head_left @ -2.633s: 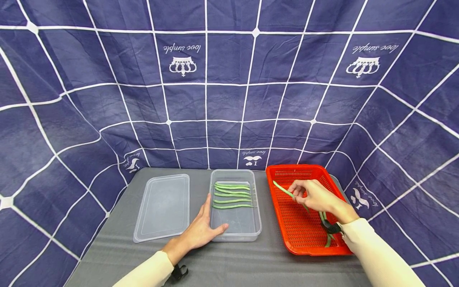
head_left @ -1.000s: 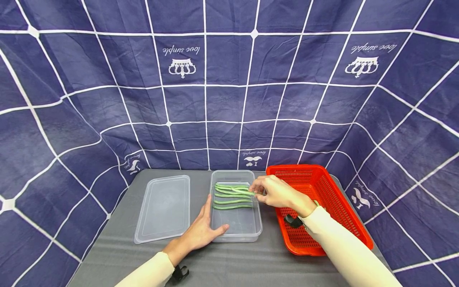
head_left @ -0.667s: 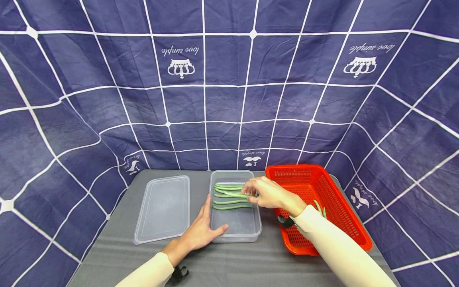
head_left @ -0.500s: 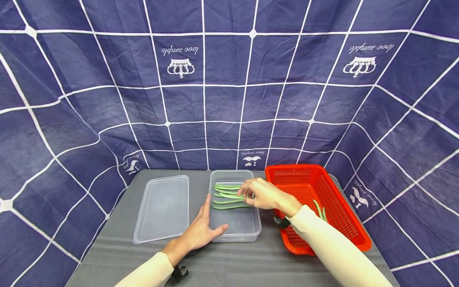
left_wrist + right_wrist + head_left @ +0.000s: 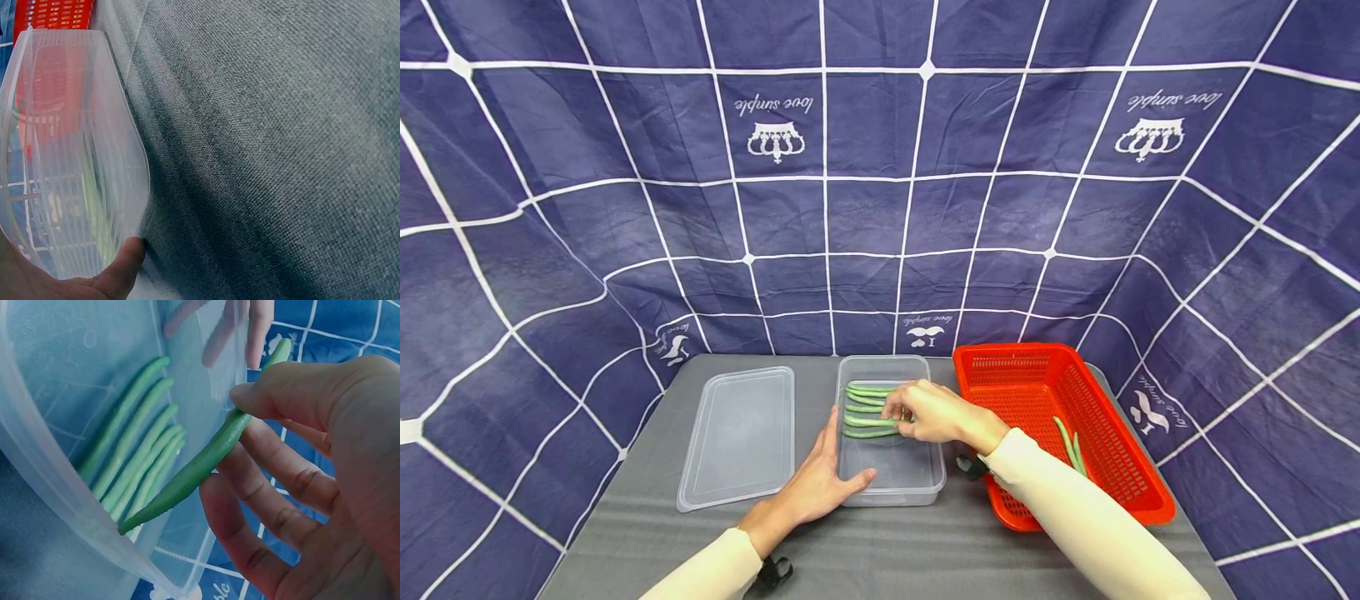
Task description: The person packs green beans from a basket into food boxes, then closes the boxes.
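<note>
My right hand point(image 5: 934, 412) pinches a green bean point(image 5: 203, 459) between thumb and fingers, above the clear plastic container point(image 5: 891, 499). Several other green beans point(image 5: 125, 440) lie side by side on the container's floor, towards its far half; the right fingers hide some of their ends in the head view. My left hand point(image 5: 822, 475) rests against the container's left side, its fingers straight and its thumb point(image 5: 125, 265) at the near end.
A translucent lid point(image 5: 737, 437) lies flat on the grey cloth, left of the container. To the right stands a red plastic basket point(image 5: 1015, 350) with a few green beans point(image 5: 1070, 446) inside, partly hidden by the right sleeve. A blue checked cloth point(image 5: 880, 208) hangs behind.
My right hand has brought a green bean from the red basket leftward over the container, then shifted further left and nearer to me. My left hand has stayed in place.
</note>
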### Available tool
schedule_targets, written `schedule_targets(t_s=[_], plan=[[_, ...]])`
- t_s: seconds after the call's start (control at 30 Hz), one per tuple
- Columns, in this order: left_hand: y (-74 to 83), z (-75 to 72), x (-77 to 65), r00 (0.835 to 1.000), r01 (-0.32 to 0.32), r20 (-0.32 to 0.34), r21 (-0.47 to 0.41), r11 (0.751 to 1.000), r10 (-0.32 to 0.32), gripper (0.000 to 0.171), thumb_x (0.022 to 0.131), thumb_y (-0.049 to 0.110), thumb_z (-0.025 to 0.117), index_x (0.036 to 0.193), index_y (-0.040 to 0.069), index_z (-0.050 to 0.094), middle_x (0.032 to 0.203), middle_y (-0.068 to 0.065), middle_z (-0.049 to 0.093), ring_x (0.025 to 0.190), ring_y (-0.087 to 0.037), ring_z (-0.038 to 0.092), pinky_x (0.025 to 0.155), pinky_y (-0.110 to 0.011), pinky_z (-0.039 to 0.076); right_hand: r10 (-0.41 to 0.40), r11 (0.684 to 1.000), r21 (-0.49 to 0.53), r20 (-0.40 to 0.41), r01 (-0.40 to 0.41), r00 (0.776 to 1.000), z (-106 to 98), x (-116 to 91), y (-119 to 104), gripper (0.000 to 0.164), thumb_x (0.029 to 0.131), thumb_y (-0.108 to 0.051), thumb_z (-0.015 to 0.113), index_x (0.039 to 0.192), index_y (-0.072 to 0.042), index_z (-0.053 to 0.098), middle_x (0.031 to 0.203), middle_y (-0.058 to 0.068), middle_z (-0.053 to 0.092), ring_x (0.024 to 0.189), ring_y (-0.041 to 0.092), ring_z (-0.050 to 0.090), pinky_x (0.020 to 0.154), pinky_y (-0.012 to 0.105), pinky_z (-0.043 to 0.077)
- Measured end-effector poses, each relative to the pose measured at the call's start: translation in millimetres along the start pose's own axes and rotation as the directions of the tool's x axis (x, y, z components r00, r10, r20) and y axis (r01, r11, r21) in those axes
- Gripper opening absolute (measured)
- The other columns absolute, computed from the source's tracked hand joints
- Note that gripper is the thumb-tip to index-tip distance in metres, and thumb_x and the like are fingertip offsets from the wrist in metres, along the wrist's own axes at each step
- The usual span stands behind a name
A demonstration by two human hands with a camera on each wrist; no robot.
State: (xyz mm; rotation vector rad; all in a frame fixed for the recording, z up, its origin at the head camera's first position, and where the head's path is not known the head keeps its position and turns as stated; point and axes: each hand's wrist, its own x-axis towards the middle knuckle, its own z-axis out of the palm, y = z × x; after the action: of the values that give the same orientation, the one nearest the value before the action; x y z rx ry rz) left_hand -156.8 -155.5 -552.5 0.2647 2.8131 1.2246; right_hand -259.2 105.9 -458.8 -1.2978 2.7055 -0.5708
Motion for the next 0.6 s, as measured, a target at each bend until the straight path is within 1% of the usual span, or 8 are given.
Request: schedule_targets(t_s=[0.23,0.3,0.43,0.6], plan=[[0.2,0.6,0.8,1.000,-0.002,-0.003,-0.007,1.000,0.002,0.135,0.099,0.052,0.091,0.188,0.006,0.001,0.185,-0.035,0.034,0.166,-0.057,0.047,0.133,-0.070,0.044,0.037,0.999,-0.017,0.022,-0.036,0.999,7,6,-2,0.024,0.098,-0.011,0.085,0.119,-0.023,0.087,0.102,-0.012,0.081,0.096,0.011,0.077,0.079,0.029,0.060],[0.1,0.4,0.6,1.000,-0.004,-0.004,-0.006,1.000,0.004,0.136,0.098,0.054,0.091,0.188,0.006,0.001,0.185,-0.034,0.035,0.167,-0.056,0.047,0.134,-0.070,0.044,0.040,0.999,-0.029,0.029,-0.039,0.999,8,8,-2,0.024,0.098,-0.011,0.085,0.118,-0.024,0.087,0.101,-0.012,0.081,0.095,0.009,0.077,0.079,0.029,0.060],[-0.6,0.1,0.1,1.000,-0.003,-0.004,-0.009,1.000,0.002,0.137,0.098,0.058,0.090,0.188,0.006,0.001,0.186,-0.034,0.035,0.167,-0.055,0.046,0.134,-0.070,0.044,0.023,0.999,-0.046,0.043,-0.021,0.999,13,12,-1,0.024,0.096,-0.009,0.088,0.116,-0.023,0.087,0.099,-0.012,0.081,0.090,0.006,0.074,0.078,0.027,0.060],[-1.4,0.4,0.1,1.000,0.005,-0.005,-0.017,1.000,-0.005,0.138,0.097,0.059,0.091,0.188,0.007,0.001,0.185,-0.033,0.036,0.167,-0.055,0.046,0.134,-0.071,0.043,-0.009,0.998,-0.067,0.065,0.014,0.998,19,16,3,0.026,0.092,-0.004,0.088,0.113,-0.019,0.087,0.094,-0.009,0.082,0.086,0.004,0.073,0.079,0.023,0.060]])
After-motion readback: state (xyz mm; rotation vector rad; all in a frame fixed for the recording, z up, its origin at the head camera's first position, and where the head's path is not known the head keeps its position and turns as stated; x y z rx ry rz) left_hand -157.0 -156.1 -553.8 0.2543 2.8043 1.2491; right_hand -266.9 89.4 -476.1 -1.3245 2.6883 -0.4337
